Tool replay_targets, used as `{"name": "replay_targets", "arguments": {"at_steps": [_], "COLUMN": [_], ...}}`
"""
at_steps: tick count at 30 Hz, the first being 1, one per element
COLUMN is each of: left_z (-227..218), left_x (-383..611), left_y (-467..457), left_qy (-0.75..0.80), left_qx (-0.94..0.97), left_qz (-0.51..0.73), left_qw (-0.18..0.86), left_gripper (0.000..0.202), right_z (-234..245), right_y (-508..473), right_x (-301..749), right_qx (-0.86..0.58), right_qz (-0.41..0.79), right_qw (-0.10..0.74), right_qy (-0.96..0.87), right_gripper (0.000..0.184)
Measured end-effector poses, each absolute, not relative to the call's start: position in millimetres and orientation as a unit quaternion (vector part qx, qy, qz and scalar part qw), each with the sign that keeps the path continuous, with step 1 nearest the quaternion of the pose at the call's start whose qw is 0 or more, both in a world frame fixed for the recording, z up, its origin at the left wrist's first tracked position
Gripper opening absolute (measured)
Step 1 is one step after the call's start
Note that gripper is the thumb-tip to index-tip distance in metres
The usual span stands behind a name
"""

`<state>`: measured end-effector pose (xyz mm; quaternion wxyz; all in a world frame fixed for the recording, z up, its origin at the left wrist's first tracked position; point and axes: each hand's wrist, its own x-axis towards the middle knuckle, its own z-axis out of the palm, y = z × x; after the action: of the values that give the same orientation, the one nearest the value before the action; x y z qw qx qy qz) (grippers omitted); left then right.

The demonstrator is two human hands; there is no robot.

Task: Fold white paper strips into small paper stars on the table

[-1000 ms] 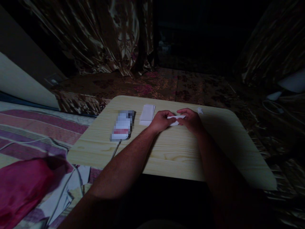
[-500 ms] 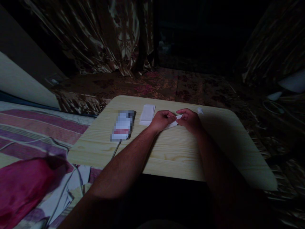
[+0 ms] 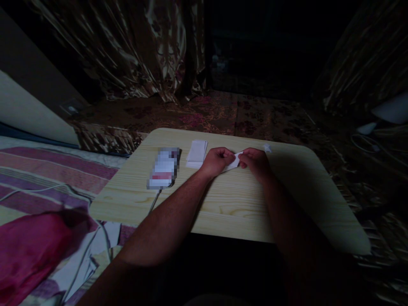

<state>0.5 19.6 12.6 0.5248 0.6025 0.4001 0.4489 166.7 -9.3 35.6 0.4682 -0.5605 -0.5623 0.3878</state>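
Note:
Between my hands, just above or on the wooden table, is a small white piece of paper (image 3: pixel 235 160). My left hand (image 3: pixel 217 161) grips its left part, thumb on top and fingers curled. At its right end my right hand (image 3: pixel 256 160) pinches the paper between thumb and fingers. My palms and curled fingers hide much of the paper, so its folds cannot be made out. Left of my left hand lies a stack of white paper slips (image 3: pixel 196 153). A small crumpled or folded white paper piece (image 3: pixel 267 148) lies beyond my right hand.
The light wooden table (image 3: pixel 223 212) carries a blurred-out phone (image 3: pixel 163 168) with a cable (image 3: pixel 155 200) at its left. A striped bed (image 3: pixel 57 165) with a pink cloth (image 3: pixel 35 250) and loose papers adjoins the left side. Dark patterned curtains (image 3: pixel 172 51) hang behind.
My right hand's fingers have curled in closer around the paper's right end; the index finger no longer stretches out to the left. My left hand stays nearly still.

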Motion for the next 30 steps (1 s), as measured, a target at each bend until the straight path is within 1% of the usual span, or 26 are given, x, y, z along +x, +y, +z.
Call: {"name": "replay_targets", "arguments": {"at_steps": [20,30], "left_z": [15.3,15.6], "left_x": [2.0,4.3], "left_y": [15.0,13.3], "left_qy": [0.407,0.411], "left_qx": [0.604,0.620], "left_qz": [0.436,0.443], "left_qw": [0.529,0.501], "left_gripper": [0.029,0.026], "right_z": [35.0,34.1], "right_y": [-10.7,-12.5], "right_x": [166.1,165.5], "right_qx": [-0.552,-0.548], "right_qz": [0.379,0.362], "right_qw": [0.480,0.473], "right_qy": [-0.567,-0.587], "right_gripper": [0.017,0.018]}}
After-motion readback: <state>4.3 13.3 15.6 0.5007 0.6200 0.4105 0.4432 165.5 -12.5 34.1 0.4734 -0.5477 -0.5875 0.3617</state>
